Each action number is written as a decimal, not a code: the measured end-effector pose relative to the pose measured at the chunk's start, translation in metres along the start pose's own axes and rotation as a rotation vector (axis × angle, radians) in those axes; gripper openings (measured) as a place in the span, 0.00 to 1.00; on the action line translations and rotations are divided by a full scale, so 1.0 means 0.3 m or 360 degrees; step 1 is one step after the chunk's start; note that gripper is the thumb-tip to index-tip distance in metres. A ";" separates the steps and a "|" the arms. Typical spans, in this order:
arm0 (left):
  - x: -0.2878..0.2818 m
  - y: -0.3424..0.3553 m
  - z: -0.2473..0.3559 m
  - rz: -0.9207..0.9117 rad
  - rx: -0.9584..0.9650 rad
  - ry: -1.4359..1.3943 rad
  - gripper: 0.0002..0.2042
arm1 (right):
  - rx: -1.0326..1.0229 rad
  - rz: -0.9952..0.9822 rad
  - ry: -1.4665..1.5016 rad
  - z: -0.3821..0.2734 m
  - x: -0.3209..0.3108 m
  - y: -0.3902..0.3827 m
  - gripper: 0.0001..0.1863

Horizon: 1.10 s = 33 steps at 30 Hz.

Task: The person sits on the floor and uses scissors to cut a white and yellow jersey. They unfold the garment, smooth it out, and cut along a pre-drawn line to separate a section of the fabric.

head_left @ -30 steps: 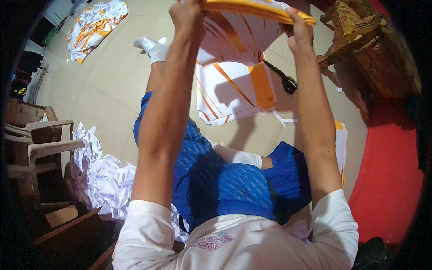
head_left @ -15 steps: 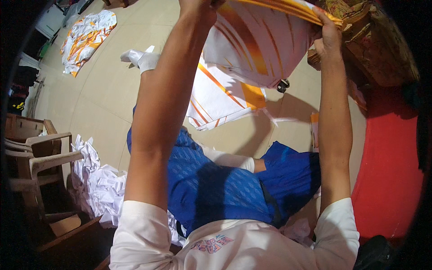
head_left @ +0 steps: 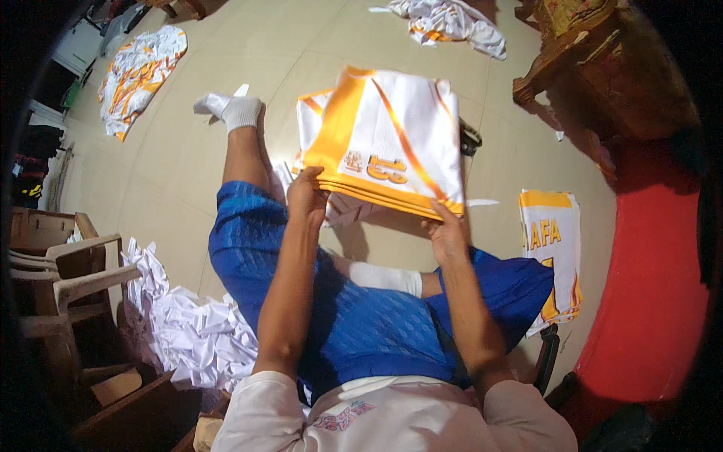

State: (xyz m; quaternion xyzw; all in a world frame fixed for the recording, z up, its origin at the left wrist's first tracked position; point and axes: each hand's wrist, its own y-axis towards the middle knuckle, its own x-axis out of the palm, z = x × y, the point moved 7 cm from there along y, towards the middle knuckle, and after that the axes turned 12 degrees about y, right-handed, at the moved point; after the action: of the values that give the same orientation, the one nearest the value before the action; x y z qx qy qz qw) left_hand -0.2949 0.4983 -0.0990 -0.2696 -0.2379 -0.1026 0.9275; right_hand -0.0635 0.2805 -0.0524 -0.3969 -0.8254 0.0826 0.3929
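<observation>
A stack of white fabric panels (head_left: 410,128) with yellow-orange borders and slanting stripes is held above the floor in front of me. Printed lettering and digits show on its top piece. My left hand (head_left: 307,196) pinches the near left corner, thumb on top. At the near right corner, my right hand (head_left: 446,235) grips the same edge. Several layers show along that edge. Beneath, partly hidden by the stack, more white and orange fabric (head_left: 343,214) lies between my legs. A small black object (head_left: 470,138) pokes out past the stack's right side; its kind is unclear.
To my right lies a folded pile of printed panels (head_left: 553,226), beside a red surface (head_left: 651,294). Crumpled fabric heaps lie far left (head_left: 143,79) and at the far side (head_left: 456,29). White scraps (head_left: 192,328) sit by a chair (head_left: 86,282). Carved wooden furniture (head_left: 602,83) stands far right.
Both hands have come down and nearer with the fabric panels, which were raised high and now spread flatter before me. The right-hand pile and far heap have come into clearer view.
</observation>
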 end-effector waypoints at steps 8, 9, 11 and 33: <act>0.047 -0.271 -0.486 0.0126 -0.0586 -0.0183 0.19 | 0.0172 0.0071 -0.0072 0.146 0.008 -0.058 0.17; 0.141 -0.333 -0.510 0.0095 -0.0735 -0.0269 0.18 | 0.0228 0.0047 -0.0067 0.165 -0.009 -0.066 0.17; 0.281 -0.399 -0.487 -0.0010 -0.0661 -0.0314 0.18 | 0.0364 0.0002 -0.0068 0.224 -0.064 -0.104 0.19; 0.606 -0.968 0.366 -0.1979 -0.0283 0.1538 0.09 | -0.0394 -0.1933 -0.1031 -0.426 0.623 -0.330 0.63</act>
State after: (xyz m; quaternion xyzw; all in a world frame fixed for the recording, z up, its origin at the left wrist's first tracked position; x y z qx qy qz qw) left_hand -0.2725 0.3054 0.2037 -0.0859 0.0934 -0.7263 0.6755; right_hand -0.1010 0.3261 0.1875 0.1373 -0.9801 -0.1321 0.0557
